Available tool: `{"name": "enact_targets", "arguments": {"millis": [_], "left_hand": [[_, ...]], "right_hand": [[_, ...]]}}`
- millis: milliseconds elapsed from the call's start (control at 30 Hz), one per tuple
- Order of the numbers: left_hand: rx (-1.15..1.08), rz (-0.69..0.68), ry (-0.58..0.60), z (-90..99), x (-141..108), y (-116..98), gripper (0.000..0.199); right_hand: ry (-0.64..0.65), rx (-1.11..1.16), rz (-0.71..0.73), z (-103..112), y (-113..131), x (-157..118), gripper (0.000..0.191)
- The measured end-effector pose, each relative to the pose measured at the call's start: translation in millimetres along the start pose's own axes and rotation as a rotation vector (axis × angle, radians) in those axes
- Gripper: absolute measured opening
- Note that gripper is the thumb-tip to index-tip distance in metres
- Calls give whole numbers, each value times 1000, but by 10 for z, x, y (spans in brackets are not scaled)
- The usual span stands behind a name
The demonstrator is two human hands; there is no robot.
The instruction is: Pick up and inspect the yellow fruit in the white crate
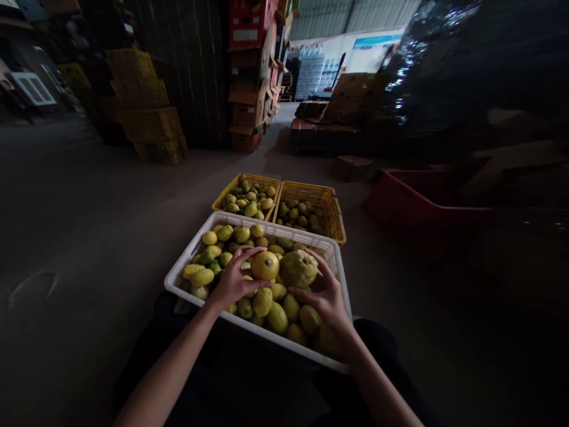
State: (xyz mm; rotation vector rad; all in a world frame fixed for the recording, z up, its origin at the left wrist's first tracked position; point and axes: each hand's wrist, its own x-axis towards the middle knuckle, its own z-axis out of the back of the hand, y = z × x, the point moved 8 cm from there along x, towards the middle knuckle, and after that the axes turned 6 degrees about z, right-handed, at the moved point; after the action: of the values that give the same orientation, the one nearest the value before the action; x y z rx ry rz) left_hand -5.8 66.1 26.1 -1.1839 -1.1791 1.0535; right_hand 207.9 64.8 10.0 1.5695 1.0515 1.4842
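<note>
A white plastic crate (191, 246) full of yellow and green lemons (277, 318) stands right in front of me. Above its middle, my left hand (235, 279) is closed around a smooth yellow lemon (265, 265), its blunt end turned toward me. My right hand (328, 290) grips a larger, bumpy yellow-green lemon (299, 268) beside it, fingers over the top and thumb below. The two held fruits are side by side, almost touching. Loose lemons lie beneath both hands, partly hidden by them.
Behind the white crate are two yellow crates: the left one (216, 203) well filled with lemons, the right one (333, 213) holding fewer. A red tub (400, 196) stands at right. Stacked yellow crates (149, 121) and cardboard boxes (246, 115) rise farther back.
</note>
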Motion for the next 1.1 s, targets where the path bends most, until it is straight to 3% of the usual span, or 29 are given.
{"name": "enact_targets", "arguments": {"millis": [67,200,400,533,733,833,1000,1100], "left_hand": [[-158,95,50,-10,13,35,72],[-435,269,16,-19,3,196,71],[-716,434,-53,-93,-7,414,55],[-747,500,-93,-112,-4,424,31],[-755,516,-193,-65,-20,427,14],[-704,513,-157,-74,-31,399,20],[-625,484,-37,-174,-58,336,50],[-612,536,-55,-226,-100,428,44]], "right_hand": [[17,163,-125,36,-35,17,84],[-39,339,-279,119,-133,-12,73],[3,533,-452,-8,-238,-57,63],[-25,600,-483,-34,-272,-52,55],[-66,633,-474,10,-274,-46,46],[-21,644,-511,-19,-281,-59,44],[-41,582,-487,-48,-335,-85,52],[-19,567,-489,-121,-364,-110,63]]}}
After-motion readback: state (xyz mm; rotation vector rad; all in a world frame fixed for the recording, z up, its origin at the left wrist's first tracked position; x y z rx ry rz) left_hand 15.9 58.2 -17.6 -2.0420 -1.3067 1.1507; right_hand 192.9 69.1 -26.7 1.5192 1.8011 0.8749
